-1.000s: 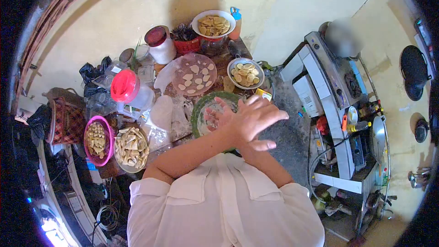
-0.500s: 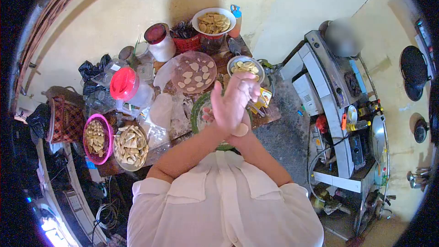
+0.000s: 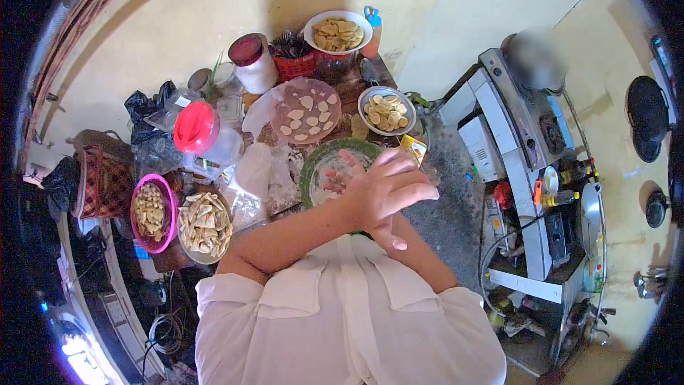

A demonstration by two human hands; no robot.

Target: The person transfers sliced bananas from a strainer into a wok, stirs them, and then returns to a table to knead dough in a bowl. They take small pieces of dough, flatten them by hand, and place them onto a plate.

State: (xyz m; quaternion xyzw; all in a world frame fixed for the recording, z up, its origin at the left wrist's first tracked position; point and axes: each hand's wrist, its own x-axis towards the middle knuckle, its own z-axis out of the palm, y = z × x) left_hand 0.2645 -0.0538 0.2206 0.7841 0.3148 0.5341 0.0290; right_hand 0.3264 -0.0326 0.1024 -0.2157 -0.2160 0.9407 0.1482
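Note:
My forearms cross in front of my chest. My left hand (image 3: 395,196) is raised on the right side, palm turned down, fingers bent and apart, with nothing seen in it. Beneath and beyond it, my right hand (image 3: 343,172) is over a green-rimmed round tray (image 3: 306,180) dusted with white powder; its fingers are spread. Part of my right hand and wrist is hidden behind my left arm. Just past the tray stand a metal bowl of pale slices (image 3: 387,110) and a yellow packet (image 3: 413,148). Thin pale dough rounds (image 3: 312,120) lie on a pinkish round plate (image 3: 281,110).
At left are a pink basket (image 3: 171,232), a bowl of pale strips (image 3: 205,228) and a red-lidded pitcher (image 3: 196,132). A white bowl of flat pieces (image 3: 338,33) and a white jar (image 3: 254,68) stand behind. A stove (image 3: 520,107) is at right.
My left hand has moved right and toward me, turning as its fingers spread. My right hand now shows more over the tray. A small pale round near my wrists is no longer visible.

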